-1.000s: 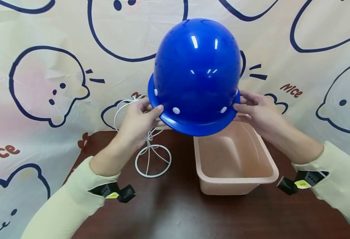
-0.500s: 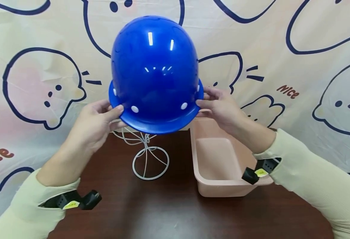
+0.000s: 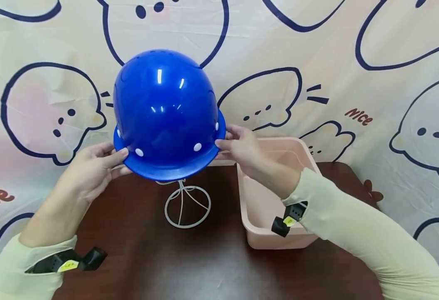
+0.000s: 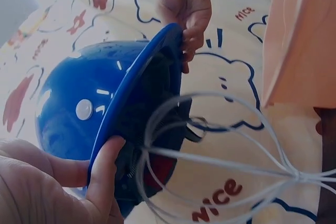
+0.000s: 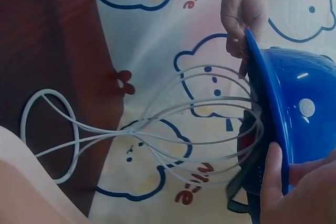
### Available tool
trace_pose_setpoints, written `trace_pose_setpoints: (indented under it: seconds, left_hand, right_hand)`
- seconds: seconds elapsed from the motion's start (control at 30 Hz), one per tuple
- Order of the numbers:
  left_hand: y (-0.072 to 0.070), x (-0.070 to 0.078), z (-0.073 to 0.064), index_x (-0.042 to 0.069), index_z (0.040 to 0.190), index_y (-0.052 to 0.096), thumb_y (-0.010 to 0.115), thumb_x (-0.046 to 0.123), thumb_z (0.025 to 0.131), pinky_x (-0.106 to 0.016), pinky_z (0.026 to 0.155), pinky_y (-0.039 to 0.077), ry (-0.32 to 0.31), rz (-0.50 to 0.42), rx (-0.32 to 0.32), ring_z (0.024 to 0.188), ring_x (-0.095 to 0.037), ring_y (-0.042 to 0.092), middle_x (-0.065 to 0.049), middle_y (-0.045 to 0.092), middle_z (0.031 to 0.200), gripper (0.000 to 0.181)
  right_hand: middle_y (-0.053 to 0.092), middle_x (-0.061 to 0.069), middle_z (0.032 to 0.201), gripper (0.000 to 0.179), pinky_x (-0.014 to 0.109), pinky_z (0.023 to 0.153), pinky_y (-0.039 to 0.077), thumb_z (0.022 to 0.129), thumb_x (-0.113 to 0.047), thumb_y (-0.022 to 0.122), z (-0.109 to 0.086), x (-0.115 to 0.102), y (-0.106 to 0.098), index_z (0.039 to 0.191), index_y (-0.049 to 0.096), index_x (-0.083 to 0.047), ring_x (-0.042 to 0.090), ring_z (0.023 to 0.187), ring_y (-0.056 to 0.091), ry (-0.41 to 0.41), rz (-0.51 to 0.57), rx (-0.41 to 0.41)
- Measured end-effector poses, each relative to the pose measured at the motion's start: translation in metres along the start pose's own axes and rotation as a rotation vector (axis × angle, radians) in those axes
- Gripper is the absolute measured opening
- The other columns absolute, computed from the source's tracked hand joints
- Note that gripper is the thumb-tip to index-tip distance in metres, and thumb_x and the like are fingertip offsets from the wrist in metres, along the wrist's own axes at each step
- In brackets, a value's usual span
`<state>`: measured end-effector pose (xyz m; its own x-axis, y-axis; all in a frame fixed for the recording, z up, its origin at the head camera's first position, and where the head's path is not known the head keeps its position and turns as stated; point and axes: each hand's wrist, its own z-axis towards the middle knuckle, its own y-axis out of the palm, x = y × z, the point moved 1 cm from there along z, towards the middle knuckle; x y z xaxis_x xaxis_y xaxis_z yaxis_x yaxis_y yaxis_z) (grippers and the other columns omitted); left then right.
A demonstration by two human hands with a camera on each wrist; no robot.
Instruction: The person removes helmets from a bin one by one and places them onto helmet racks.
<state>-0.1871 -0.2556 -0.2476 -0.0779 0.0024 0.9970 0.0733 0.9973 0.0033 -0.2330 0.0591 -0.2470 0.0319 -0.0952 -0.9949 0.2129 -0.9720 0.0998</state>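
Observation:
A glossy blue hard hat (image 3: 167, 112) with white rivets is held dome up above the table. My left hand (image 3: 93, 168) pinches its brim on the left side, thumb on top and fingers beneath. On the opposite side my right hand (image 3: 240, 146) grips the brim the same way. Below the hat stands a white wire stand (image 3: 187, 227) with a ring base; in the head view its upper part is hidden. In the right wrist view, the wire stand's rounded top (image 5: 210, 129) reaches the hat's open underside, where a dark strap (image 5: 241, 187) hangs.
A pink plastic basin (image 3: 279, 241) stands on the dark brown table (image 3: 204, 271), right of the wire stand and partly under my right forearm. Behind the table hangs a cartoon-printed cloth (image 3: 264, 37).
Both hands have carried the hard hat left from above the basin to over the wire stand, and lowered it in the last half second. The grip on the brim stays the same.

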Motion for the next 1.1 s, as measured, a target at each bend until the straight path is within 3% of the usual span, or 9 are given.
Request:
trace_pose_setpoints:
  seconds: [0.27,0.5,0.8,1.1]
  left_hand:
    - [-0.012,-0.022,0.003,-0.001,0.161,0.014,0.065,0.019,0.099,-0.027,0.081,0.059,-0.017,-0.014,-0.017,0.091,-0.015,0.075,0.006,0.070,0.107,0.083]
    - [-0.013,-0.038,0.009,-0.003,0.161,0.009,0.056,0.014,0.104,-0.027,0.081,0.060,-0.069,-0.040,-0.048,0.090,-0.012,0.074,0.007,0.070,0.104,0.075]
    - [-0.018,-0.052,0.009,0.002,0.162,0.011,0.063,0.023,0.101,-0.029,0.088,0.057,-0.096,0.004,-0.042,0.096,-0.013,0.074,0.011,0.068,0.111,0.083]
    - [-0.023,-0.071,0.009,-0.004,0.160,0.009,0.055,0.015,0.105,-0.028,0.084,0.059,-0.100,-0.038,-0.077,0.093,-0.013,0.074,0.010,0.069,0.107,0.074]
  right_hand:
    - [0.066,0.019,0.111,0.054,0.037,0.080,0.062,0.098,0.006,0.060,0.005,0.018,0.008,0.150,0.048,-0.004,0.035,0.098,0.074,0.019,-0.035,0.003]
    - [0.065,0.018,0.110,0.051,0.036,0.081,0.061,0.099,0.004,0.060,0.010,0.036,0.009,0.148,0.049,-0.002,0.031,0.096,0.074,0.072,-0.066,0.023]
    - [0.063,0.013,0.096,0.048,0.034,0.076,0.062,0.098,0.006,0.060,0.012,0.055,0.011,0.145,0.050,0.002,0.023,0.082,0.074,0.101,-0.052,0.035]
    - [0.066,0.016,0.101,0.044,0.033,0.074,0.063,0.098,0.007,0.059,0.010,0.068,0.015,0.141,0.049,0.006,0.020,0.078,0.073,0.098,-0.083,0.027]
